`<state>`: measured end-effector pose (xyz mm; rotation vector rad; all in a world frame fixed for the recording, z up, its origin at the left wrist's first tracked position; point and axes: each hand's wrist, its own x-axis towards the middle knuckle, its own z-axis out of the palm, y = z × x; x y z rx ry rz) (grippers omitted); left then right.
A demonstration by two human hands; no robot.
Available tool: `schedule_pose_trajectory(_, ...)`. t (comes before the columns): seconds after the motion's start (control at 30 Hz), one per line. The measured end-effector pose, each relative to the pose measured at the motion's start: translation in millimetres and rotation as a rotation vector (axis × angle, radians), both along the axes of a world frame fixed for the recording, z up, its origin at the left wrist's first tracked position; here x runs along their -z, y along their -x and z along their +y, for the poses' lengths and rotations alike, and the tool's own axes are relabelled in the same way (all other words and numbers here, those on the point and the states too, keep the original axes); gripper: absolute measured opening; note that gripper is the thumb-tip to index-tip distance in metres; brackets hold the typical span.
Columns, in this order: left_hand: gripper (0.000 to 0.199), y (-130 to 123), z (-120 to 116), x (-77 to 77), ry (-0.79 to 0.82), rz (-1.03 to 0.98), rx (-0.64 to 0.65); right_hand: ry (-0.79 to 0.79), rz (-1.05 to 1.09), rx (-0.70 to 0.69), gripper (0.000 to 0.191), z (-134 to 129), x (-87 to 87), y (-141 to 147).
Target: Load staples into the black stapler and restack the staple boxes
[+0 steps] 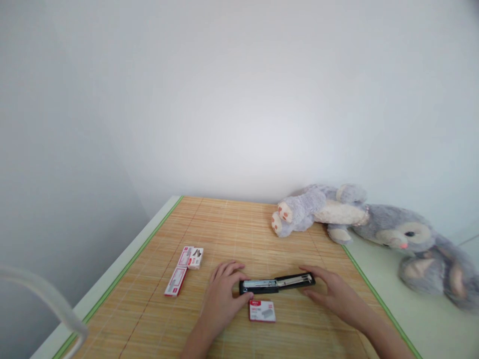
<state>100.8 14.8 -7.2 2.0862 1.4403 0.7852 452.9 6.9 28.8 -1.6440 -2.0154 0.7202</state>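
Observation:
A black stapler [277, 283] lies opened out flat on the bamboo mat, its pale metal inside facing up. My left hand [223, 294] is at its left end, with the thumb along the near edge and the fingers over the far side, closed about that end. Around the right end, my right hand [329, 289] holds its thumb and forefinger apart, with small gaps showing between them and the stapler. Just in front of the stapler, close to my left thumb, is a small red and white staple box [262, 311].
Farther left are two long red and white boxes [175, 281] in a line, with a small white box [195, 258] beside them. A grey plush rabbit [339, 212] lies across the back right of the green-edged mat [232, 224]. A white curved tube [45, 294] crosses the lower left.

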Motion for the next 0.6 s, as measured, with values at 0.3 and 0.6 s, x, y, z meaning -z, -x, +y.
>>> schedule_pose_trajectory(0.3, 0.031, -2.4, -1.4, -2.7, 0.001, -0.006, 0.001, 0.086, 0.32, -0.137, 0.036, 9.2, -22.8, 40.0)
schedule_pose_trajectory(0.6, 0.035, -1.5, -4.1, -1.2, -0.017, -0.008, 0.006, -0.002, 0.153, -0.335, 0.007, 19.4, -44.7, 132.0)
